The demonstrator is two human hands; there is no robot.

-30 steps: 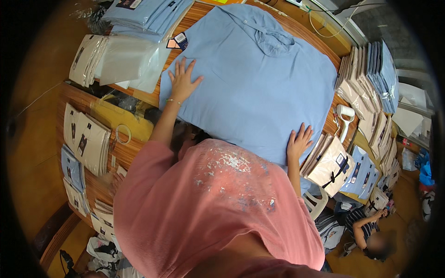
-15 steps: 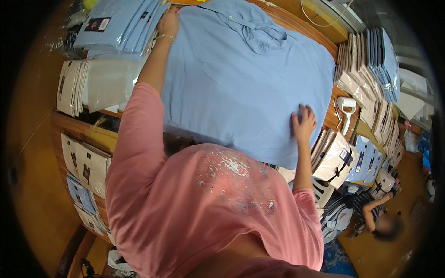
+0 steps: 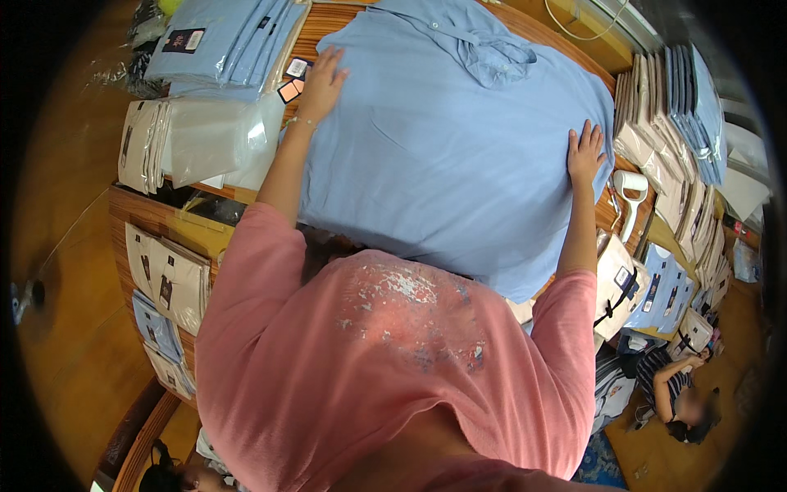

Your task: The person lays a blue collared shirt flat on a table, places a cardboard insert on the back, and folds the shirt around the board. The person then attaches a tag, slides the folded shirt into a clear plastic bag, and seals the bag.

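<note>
A light-blue shirt [image 3: 443, 139] lay spread over the middle of the counter [image 3: 318, 29], whose surface showed striped wood grain. The cloth looked thin and matte, mostly flat with soft, shallow creases. Its rumpled collar [image 3: 500, 67] sat at the far end, beside a buttoned placket, and its near edge came close to the person's pink top [image 3: 393, 344], marked with a cracked, flaking pale print.

Both hands were open and pinched nothing. The left hand [image 3: 322, 88] lay at the shirt's far left edge, fingers extended and slightly parted; the right hand [image 3: 585, 154] rested flat on the cloth near its right edge, fingers spread.

Just left of the left hand were small, stiff card tags [image 3: 293, 80], dark with pale panels. Farther left lay a stack of blue shirts [image 3: 225, 49] in glossy film, with smooth, translucent plastic bags [image 3: 217, 141] on its near side and cream packets [image 3: 141, 148] beside those.

On the right, a white lint roller [image 3: 630, 201] with a cylindrical head and slim handle lay near the shirt. Beyond it leaned rows of flat, rectangular cream packages [image 3: 643, 123] and blue packages [image 3: 695, 115], their wrapping shiny.
</note>
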